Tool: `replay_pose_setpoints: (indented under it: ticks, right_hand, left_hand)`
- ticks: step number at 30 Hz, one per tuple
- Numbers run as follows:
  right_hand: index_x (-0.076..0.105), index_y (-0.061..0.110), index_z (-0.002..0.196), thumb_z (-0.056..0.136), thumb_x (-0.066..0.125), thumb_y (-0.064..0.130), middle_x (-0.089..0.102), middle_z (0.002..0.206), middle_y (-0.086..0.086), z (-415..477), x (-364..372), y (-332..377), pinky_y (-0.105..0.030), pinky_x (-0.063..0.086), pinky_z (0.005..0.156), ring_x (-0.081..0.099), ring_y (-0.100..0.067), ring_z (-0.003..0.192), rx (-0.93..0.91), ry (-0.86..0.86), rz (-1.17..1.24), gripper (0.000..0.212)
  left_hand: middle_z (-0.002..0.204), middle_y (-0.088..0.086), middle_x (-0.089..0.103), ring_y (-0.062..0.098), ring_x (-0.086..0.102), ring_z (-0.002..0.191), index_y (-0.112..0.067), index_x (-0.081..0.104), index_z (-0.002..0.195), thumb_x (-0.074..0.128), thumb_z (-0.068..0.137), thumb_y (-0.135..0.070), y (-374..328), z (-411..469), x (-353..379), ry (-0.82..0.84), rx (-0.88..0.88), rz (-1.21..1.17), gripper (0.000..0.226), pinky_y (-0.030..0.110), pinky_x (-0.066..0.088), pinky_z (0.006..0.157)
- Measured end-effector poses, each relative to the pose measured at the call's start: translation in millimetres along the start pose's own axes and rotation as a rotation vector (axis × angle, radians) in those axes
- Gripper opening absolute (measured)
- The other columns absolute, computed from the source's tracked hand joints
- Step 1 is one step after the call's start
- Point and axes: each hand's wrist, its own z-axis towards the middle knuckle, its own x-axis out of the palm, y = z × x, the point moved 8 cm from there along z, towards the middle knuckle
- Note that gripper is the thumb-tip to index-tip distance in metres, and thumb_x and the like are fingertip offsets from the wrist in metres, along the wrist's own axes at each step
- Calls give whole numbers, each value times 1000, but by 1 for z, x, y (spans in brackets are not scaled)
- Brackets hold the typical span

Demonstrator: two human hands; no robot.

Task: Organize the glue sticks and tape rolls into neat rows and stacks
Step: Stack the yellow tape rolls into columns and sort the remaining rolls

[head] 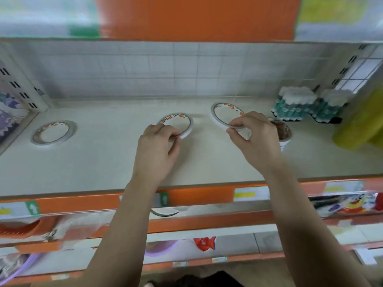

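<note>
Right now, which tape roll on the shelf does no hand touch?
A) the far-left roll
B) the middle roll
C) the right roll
A: the far-left roll lies alone on the shelf, while the left hand pinches the middle roll and the right hand pinches the right roll.

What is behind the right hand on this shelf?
A brownish tape roll peeks out beyond the right hand, which pinches a white tape roll. The hand covers most of the brownish roll.

Pale shelf board [103, 162] with orange front edges [196, 195], white gridded back panel [145, 69] behind.
</note>
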Motion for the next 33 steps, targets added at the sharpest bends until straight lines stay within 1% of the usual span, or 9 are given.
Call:
replay_pose_setpoints:
  ticks: [2,4,5,7,9,14,20,27,33]
  right_hand:
    - [73,7,89,80,68,19,66,88,-6,-4,-16,-23,-31,46,81,62,-28,87,12,2,-9,16]
    - [74,10,91,80,67,22,67,93,-5,-7,-30,-43,-41,52,80,63,-27,91,33,12,0,17]
    - [74,11,93,80,67,22,68,95,-4,-8,-37,-52,-40,52,80,64,-26,93,35,12,-1,18]
    - [75,10,94,79,70,18,69,99,-6,-10,-52,-67,-28,48,82,64,-26,96,29,2,-13,18]
    - [75,8,94,79,72,13,68,99,-9,-12,-64,-80,-22,42,80,63,-30,95,24,0,-14,16]
    - [74,7,91,81,69,16,68,95,-7,-16,-70,-98,-32,48,81,64,-29,93,-40,61,16,14]
    - [74,10,89,81,69,15,67,93,-4,-19,-73,-101,-33,49,78,63,-24,92,-75,85,72,11]
    - [74,10,91,79,72,19,67,94,-2,-20,-66,-102,-28,46,82,58,-19,96,-102,112,93,15]
    - [74,9,91,77,75,18,67,92,-2,-18,-63,-103,-24,43,81,59,-23,94,-109,127,68,17]
  left_hand:
    - [87,6,69,33,60,85,-10,71,92,56,83,-20,-19,1,15,1,4,7,19,46,52,70]
    - [88,6,69,33,59,86,-10,71,92,55,84,-21,-37,1,27,-6,1,11,20,47,51,70]
    - [88,6,69,34,59,86,-11,71,92,55,84,-22,-45,1,32,-17,-2,12,21,47,52,70]
    - [88,6,69,34,59,85,-11,70,91,51,84,-25,-60,-1,39,-42,-4,20,25,47,52,70]
    - [87,6,69,34,59,84,-10,70,90,48,84,-28,-72,-3,46,-60,-8,26,29,46,52,70]
    - [86,6,69,33,59,83,-9,70,89,57,83,-18,-90,-10,57,-96,-40,50,18,46,52,70]
    - [84,6,69,33,58,82,-8,69,89,59,82,-14,-101,-12,60,-123,-46,78,14,42,51,70]
    - [84,6,69,33,58,80,-8,69,89,59,81,-13,-102,-13,62,-117,-35,94,14,41,50,69]
    - [84,7,69,33,58,80,-8,69,89,60,81,-13,-103,-11,63,-108,-28,91,14,39,49,70]
